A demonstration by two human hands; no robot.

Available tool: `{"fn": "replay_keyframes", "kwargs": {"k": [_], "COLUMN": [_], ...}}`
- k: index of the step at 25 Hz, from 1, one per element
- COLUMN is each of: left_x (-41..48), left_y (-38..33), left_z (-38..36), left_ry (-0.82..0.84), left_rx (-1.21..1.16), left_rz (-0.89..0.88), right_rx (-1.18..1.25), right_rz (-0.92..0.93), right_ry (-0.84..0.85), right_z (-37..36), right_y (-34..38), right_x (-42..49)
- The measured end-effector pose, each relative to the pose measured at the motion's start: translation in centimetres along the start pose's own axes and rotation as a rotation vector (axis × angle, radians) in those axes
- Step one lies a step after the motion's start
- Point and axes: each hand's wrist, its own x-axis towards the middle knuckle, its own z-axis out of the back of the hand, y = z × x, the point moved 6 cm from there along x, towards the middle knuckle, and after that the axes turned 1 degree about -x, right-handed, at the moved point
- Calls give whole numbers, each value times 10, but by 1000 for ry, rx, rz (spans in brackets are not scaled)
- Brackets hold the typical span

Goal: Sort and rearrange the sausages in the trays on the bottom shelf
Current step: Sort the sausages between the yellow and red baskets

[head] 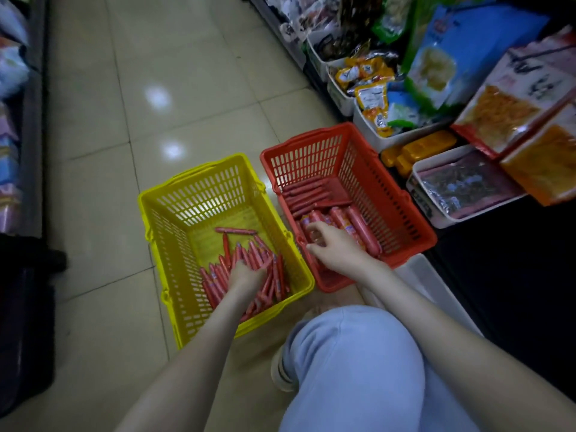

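Tiled shop floor point(109, 151), shelf trays point(419, 194) off to my right. Yellow basket point(174, 219): thin sausages point(258, 251), red, in a loose heap; left hand point(246, 274) buried among them, and I cannot read its grip. Red basket point(405, 219): fat sausages point(358, 222) in printed wrappers; right hand point(327, 247) curled round one.

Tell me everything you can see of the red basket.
The red basket is slotted plastic, upright on the tiled floor, close beside the yellow basket. Thin sausages lie in a row at its far end, thick sausages nearer. The right hand reaches inside, fingers curled round a thick one.
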Motion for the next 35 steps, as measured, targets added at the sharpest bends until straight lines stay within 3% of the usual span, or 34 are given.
{"fn": "replay_keyframes", "kwargs": {"k": [4, 10, 17, 22, 26, 30, 35], "left_x": [-51, -201, -411, -547, -632, -670, -644], "left_y": [-80, -178, -198, -135, -33, 84, 206], "left_z": [4, -45, -179, -293, -391, -481, -590], "left_ry": [-23, 131, 414, 627, 772, 926, 1011], "left_rx": [143, 241, 579, 765, 1088, 1372, 1619], "left_rz": [-399, -1012, -1580, -1777, -1937, -1952, -1810], "right_rx": [-146, -176, -404, -633, -631, -464, 39], "right_rz": [24, -128, -472, -752, -975, -1113, -1428], "right_ry": [-66, -420, -692, -675, -631, -628, -677], "right_z": [30, 109, 177, 170, 105, 7, -163], "right_y": [7, -9, -96, -174, -249, -338, -463], "right_x": [-28, -135, -350, -521, -649, -734, -796]}}
